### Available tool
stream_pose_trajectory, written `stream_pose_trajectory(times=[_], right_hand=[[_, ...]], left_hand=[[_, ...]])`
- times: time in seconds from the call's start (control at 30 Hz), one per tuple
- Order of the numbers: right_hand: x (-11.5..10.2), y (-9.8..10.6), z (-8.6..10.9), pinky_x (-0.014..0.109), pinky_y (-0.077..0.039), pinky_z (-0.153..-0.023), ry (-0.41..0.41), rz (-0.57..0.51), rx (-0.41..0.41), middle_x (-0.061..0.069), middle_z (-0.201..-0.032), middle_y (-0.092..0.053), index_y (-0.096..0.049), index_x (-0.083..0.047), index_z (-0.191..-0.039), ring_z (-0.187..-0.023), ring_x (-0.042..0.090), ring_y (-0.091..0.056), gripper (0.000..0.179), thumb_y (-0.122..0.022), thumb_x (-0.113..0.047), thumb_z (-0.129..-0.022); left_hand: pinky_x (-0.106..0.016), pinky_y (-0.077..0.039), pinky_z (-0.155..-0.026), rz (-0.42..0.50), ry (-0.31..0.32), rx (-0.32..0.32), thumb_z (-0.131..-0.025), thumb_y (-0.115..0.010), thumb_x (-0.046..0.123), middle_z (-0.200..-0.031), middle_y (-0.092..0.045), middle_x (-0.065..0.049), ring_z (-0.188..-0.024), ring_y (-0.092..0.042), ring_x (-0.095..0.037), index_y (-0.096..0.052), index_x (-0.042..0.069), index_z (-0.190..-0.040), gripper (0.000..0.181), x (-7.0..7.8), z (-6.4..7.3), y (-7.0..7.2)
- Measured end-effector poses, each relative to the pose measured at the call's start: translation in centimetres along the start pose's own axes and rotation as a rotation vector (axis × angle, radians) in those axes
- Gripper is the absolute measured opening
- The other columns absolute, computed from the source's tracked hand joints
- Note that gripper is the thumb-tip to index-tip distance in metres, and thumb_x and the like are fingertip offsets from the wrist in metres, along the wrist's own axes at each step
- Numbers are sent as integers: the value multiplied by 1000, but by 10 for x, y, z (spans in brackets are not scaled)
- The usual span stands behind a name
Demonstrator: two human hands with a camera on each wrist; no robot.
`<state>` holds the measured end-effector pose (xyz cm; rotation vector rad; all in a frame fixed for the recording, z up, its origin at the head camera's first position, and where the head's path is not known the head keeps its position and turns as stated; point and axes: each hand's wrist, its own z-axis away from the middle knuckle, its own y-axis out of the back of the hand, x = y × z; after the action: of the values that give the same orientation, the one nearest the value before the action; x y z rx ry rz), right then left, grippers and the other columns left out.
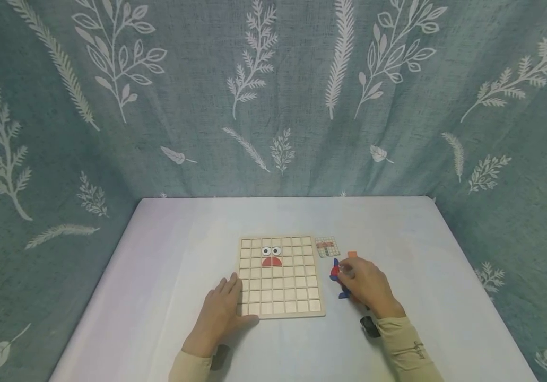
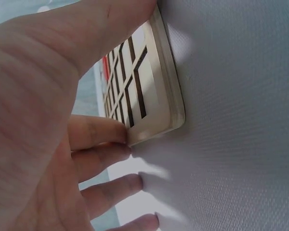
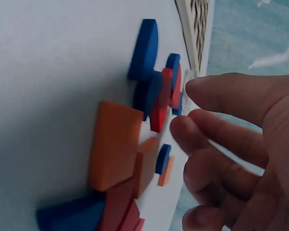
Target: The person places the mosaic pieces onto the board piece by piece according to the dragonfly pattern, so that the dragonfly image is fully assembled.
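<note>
The sleeves (image 1: 409, 345) entered at the bottom of the frame. The left hand (image 1: 220, 313) rested with spread fingers at the lower left corner of the board (image 1: 278, 294); the right hand (image 1: 366, 281), right of centre, hovered with bent fingers, thumb and forefinger apart, gripping nothing visible. Beside it lay blue piece (image 3: 144, 50), orange piece (image 3: 114, 144) and others; they looked light, stiff and smooth, best pinched by the edges. The board, on the counter (image 1: 182, 228) at lower centre, seemed rigid, best steadied by its rim. The card (image 1: 327, 247) lay just beside its upper right corner.
</note>
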<state>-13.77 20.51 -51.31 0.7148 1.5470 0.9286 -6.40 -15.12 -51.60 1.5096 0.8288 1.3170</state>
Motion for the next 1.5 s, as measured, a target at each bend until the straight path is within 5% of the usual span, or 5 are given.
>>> stream_pose_trajectory(times=[0.43,1.03,1.2,1.33,1.5], right_hand=[[-11,-16,-13,28,-34,-42,-6,155,71,-5,-60,-47,-64,-12,-75,-52,13,-44,33,-76,-40,-88],[-21,-18,-13,30,-44,-47,74,160,89,-3,-74,-56,-72,-13,-85,-58,12,-48,8,-77,-15,-80],[-31,-19,-13,27,-47,-47,235,81,249,0,-86,-68,-75,-13,-91,-65,14,-59,13,-82,-14,-80],[-45,-23,-15,33,-60,-61,426,-23,378,3,-102,-75,-75,-14,-96,-98,23,-72,20,-86,-16,-79],[-63,-32,-20,30,-59,-63,547,-66,397,-1,-97,-71,-75,-14,-98,-81,18,-68,22,-87,-19,-81]], left_hand=[[-67,-36,-110,0,15,-12,-75,-84,54,-154,-40,-28,-139,-39,-52,-46,-9,-146,102,-1,-2,-1],[-66,-38,-108,-9,1,4,-76,-84,54,-153,-41,-28,-138,-40,-52,-46,-9,-145,101,-2,0,-4],[-67,-38,-108,-11,-1,3,-77,-83,54,-153,-41,-29,-138,-40,-52,-46,-10,-145,101,-2,0,-3],[-66,-41,-106,-18,-15,24,-76,-84,54,-152,-43,-29,-136,-42,-53,-47,-10,-144,100,-4,1,-5],[-66,-41,-107,-23,-25,29,-77,-83,54,-151,-43,-29,-136,-42,-52,-47,-11,-144,99,-4,2,-3]])
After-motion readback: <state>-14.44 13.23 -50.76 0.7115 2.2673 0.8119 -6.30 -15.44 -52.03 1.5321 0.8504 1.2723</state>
